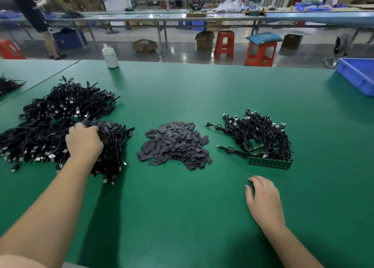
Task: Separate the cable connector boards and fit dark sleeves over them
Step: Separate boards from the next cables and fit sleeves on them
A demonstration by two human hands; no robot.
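A loose heap of dark grey sleeves (175,145) lies in the middle of the green table (202,217). To its right sits a bundle of black cables (257,135) joined to a strip of green connector boards (270,162). At the left spreads a large pile of black sleeved cables (66,106). My left hand (84,140) reaches into that pile's near side, fingers curled down among the cables; whether it holds one is hidden. My right hand (263,199) rests flat on the table, just in front of the board strip, holding nothing.
A white plastic bottle (110,55) stands at the table's far edge. A blue bin (358,75) sits at the far right corner. More dark cables (8,84) lie at the far left. Beyond the table are orange stools, cardboard boxes, long benches and a standing person.
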